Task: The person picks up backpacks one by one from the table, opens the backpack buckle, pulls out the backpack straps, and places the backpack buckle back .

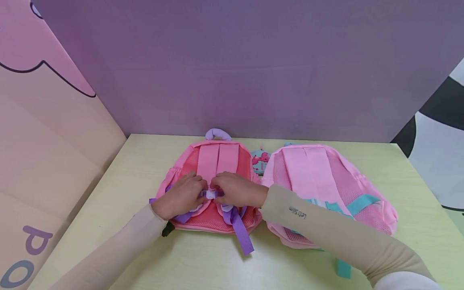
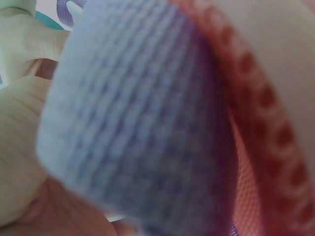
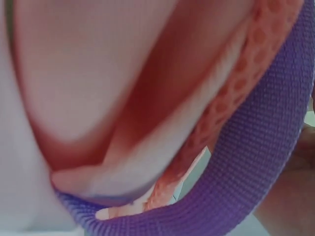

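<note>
A coral-pink backpack (image 1: 232, 220) lies with its straps facing up. Across its shoulder straps (image 1: 208, 159) runs a purple chest strap with a pale buckle (image 1: 211, 195) in the middle. My left hand (image 1: 185, 195) pinches the chest strap on the buckle's left side, fingers curled. On the other side, my right hand (image 1: 239, 189) grips the strap close to the buckle. Purple webbing (image 2: 138, 108) fills the left wrist view beside coral mesh edging. In the right wrist view, a purple webbing loop (image 3: 261, 113) curves below a pink strap; the fingertips are hidden there.
A lighter pink backpack (image 1: 311, 173) with teal straps lies to the right, under my right forearm. Between the bags sits a small teal pouch (image 1: 260, 161) with a pink figure. A loose purple strap end (image 1: 242, 235) hangs toward the table's front. A purple wall (image 1: 253, 72) stands behind.
</note>
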A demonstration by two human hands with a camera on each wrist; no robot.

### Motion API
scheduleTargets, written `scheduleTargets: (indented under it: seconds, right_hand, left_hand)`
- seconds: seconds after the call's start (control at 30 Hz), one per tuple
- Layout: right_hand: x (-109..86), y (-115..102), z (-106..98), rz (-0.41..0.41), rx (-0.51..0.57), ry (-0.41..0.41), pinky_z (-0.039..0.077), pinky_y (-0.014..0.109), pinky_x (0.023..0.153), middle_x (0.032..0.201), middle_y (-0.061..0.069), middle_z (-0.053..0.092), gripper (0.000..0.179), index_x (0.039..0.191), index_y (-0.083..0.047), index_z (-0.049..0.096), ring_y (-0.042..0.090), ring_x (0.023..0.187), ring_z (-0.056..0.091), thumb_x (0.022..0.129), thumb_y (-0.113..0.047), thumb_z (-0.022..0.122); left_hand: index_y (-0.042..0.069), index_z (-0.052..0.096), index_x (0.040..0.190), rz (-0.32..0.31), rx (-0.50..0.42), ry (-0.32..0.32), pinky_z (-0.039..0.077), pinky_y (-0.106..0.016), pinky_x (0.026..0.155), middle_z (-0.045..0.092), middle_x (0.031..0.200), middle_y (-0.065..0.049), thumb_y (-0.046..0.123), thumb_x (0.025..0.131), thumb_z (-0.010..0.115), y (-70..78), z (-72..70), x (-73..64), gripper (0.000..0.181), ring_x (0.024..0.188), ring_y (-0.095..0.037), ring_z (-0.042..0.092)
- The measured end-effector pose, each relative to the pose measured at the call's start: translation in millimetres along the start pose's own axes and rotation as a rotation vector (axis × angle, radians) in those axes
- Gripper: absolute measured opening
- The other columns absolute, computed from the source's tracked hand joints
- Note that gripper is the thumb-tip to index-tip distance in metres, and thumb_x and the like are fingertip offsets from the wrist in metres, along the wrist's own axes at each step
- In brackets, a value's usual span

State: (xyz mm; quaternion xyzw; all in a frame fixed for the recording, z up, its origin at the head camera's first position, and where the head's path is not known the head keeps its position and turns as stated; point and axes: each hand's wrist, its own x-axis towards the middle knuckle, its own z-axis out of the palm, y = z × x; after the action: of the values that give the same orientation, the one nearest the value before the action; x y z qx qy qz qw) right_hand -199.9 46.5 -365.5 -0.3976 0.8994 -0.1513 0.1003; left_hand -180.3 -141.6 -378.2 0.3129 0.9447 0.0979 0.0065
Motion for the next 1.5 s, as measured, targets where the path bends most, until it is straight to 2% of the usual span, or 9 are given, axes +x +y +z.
scheduleTargets:
  seconds: [0.3, 0.5, 0.7, 0.9, 1.2, 1.5]
  right_hand:
    - [2.5, 1.0, 3.7, 0.013, 0.029, 0.043, 0.042, 0.025, 0.072, 0.087, -0.004, 0.055, 0.024, 0.101, -0.011, 0.063, 0.011, 0.079, 0.049, 0.082, -0.021, 0.074]
    - [3.0, 0.1, 3.5, 0.024, 0.062, 0.07, 0.043, 0.024, 0.068, 0.084, -0.004, 0.055, 0.021, 0.097, -0.012, 0.063, 0.011, 0.076, 0.049, 0.082, -0.02, 0.075]
    - [2.8, -1.2, 3.3, 0.027, 0.085, 0.118, 0.044, 0.022, 0.067, 0.084, -0.003, 0.057, 0.021, 0.097, -0.011, 0.064, 0.011, 0.075, 0.05, 0.082, -0.021, 0.075]
    - [2.7, -1.7, 3.1, 0.038, 0.115, 0.159, 0.044, 0.021, 0.066, 0.083, -0.003, 0.058, 0.022, 0.095, -0.011, 0.064, 0.01, 0.074, 0.051, 0.081, -0.021, 0.076]
    - [0.6, -4.1, 1.0, 0.076, 0.132, 0.16, 0.045, 0.021, 0.062, 0.08, -0.003, 0.056, 0.023, 0.096, -0.011, 0.063, 0.011, 0.071, 0.052, 0.079, -0.019, 0.077]
    - [-1.5, -5.8, -0.1, 0.062, 0.112, 0.211, 0.045, 0.019, 0.064, 0.081, -0.004, 0.056, 0.022, 0.096, -0.01, 0.064, 0.01, 0.072, 0.051, 0.079, -0.017, 0.077]
  left_hand:
    - [0.007, 0.068, 0.093, -0.003, -0.003, 0.037, 0.041, -0.031, 0.073, 0.062, 0.085, -0.001, 0.021, 0.075, 0.081, -1.3, 0.1, -1.8, 0.026, 0.081, -0.016, 0.047]
    - [0.009, 0.068, 0.097, -0.007, 0.011, 0.071, 0.041, -0.038, 0.081, 0.062, 0.091, 0.0, 0.021, 0.078, 0.079, -1.8, -0.8, -4.5, 0.025, 0.088, -0.016, 0.047]
    - [0.009, 0.068, 0.1, 0.007, 0.023, 0.123, 0.039, -0.037, 0.075, 0.062, 0.093, 0.0, 0.021, 0.077, 0.079, -2.0, -3.4, -7.3, 0.028, 0.088, -0.016, 0.046]
    - [0.009, 0.068, 0.103, 0.019, 0.028, 0.148, 0.037, -0.035, 0.075, 0.062, 0.094, -0.001, 0.023, 0.075, 0.08, -2.2, -5.6, -8.8, 0.033, 0.091, -0.017, 0.047]
    - [0.008, 0.067, 0.104, 0.055, 0.01, 0.196, 0.036, -0.037, 0.075, 0.063, 0.096, -0.003, 0.024, 0.074, 0.082, -3.0, -5.9, -8.8, 0.037, 0.093, -0.018, 0.05]
    - [0.008, 0.068, 0.103, 0.058, 0.004, 0.214, 0.033, -0.034, 0.073, 0.063, 0.095, -0.002, 0.025, 0.071, 0.084, -4.6, -7.9, -7.8, 0.039, 0.092, -0.017, 0.05]
